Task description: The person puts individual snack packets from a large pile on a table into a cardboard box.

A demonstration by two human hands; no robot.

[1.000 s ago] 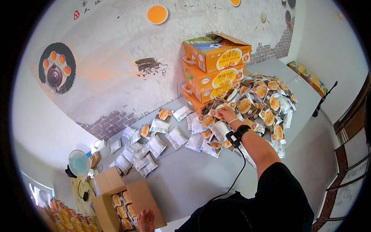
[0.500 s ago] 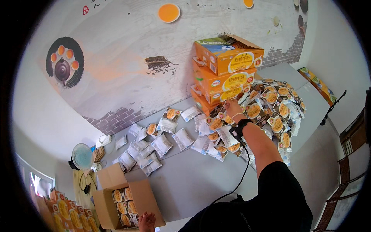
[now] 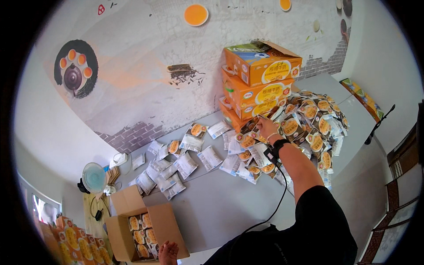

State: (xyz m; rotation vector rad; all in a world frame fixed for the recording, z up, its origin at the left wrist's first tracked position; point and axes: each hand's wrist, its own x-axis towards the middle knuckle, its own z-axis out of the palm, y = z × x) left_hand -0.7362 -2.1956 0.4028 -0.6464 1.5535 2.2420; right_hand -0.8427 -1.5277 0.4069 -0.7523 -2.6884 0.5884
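My right hand (image 3: pixel 266 128) reaches across the grey table (image 3: pixel 221 207) into a heap of small white-and-orange snack packets (image 3: pixel 309 128), its fingers closed on one packet (image 3: pixel 255 123) at the heap's left edge. A black band with a cable sits on that wrist. Down at the lower edge, my left hand (image 3: pixel 168 253) rests on the rim of an open cardboard box (image 3: pixel 145 225) that holds rows of the same packets. More packets (image 3: pixel 176 165) lie spread flat along the table's far side.
Three orange cartons (image 3: pixel 260 84) are stacked against the painted wall behind the heap. A small white fan (image 3: pixel 93 177) stands left of the table. More orange cartons (image 3: pixel 70 247) sit at the lower left. A wooden chair (image 3: pixel 406 176) is at the right.
My right hand has stayed at the left edge of the packet heap, shifting only slightly. The view has swung, so everything sits a little more to the right. My left hand stays at the box.
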